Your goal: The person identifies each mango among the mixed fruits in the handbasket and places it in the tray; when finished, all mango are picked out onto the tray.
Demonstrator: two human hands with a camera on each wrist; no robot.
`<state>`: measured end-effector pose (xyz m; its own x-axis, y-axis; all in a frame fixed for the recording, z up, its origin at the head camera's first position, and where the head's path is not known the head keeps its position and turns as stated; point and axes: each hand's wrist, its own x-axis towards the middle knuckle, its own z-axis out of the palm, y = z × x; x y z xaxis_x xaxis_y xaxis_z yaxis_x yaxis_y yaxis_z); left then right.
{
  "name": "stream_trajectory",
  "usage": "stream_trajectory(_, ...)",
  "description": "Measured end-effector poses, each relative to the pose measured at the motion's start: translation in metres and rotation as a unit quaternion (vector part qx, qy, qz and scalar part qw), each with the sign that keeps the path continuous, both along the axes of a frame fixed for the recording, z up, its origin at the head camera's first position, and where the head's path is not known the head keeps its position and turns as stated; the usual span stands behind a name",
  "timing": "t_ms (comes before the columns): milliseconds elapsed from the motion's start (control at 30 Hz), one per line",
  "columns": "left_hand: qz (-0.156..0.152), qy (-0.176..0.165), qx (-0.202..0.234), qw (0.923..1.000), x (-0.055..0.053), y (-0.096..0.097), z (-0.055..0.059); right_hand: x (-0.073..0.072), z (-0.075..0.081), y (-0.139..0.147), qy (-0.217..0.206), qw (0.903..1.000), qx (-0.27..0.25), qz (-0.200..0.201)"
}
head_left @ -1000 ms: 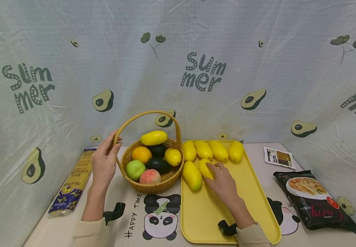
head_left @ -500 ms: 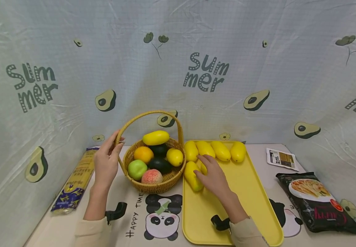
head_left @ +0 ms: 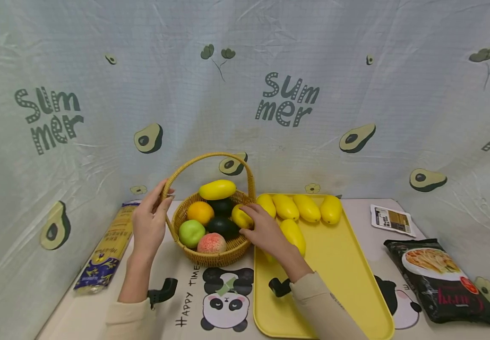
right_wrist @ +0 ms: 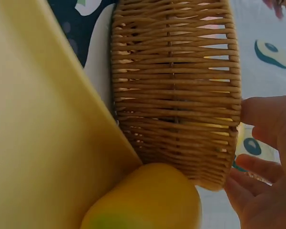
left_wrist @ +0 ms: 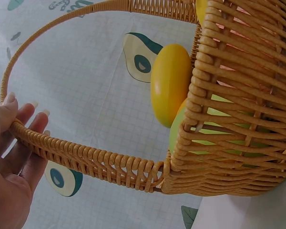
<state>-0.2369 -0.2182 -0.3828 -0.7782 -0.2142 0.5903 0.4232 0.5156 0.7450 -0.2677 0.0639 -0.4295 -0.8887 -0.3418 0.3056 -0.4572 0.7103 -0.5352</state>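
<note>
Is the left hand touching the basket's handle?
Touching. The left wrist view shows it: the left hand curls around the handle, with no gap where they meet.

Place: curtained booth [head_left: 100, 170] | avocado-print sheeting [head_left: 210, 113] on three sides | panda-print tabletop [head_left: 225, 309]

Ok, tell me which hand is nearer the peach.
Right. The right hand is over the right rim of the basket, just right of the peach; the left hand is farther off, holding the left side of the handle.
</note>
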Motion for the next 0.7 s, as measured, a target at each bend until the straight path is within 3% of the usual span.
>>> stream_trajectory(233, -0.003, 0.001, -0.001, 1.0000, 0.001, 0.000, 0.001, -0.011, 0.002, -0.012, -0.017, 0.9959, 0.089, 0.004)
stream_trajectory(700, 0.004, 0.011, -0.005, 0.9999, 0.000, 0.001, 0.000, -0.028, 0.001, -0.020, 0.036, 0.9856, 0.165, 0.005)
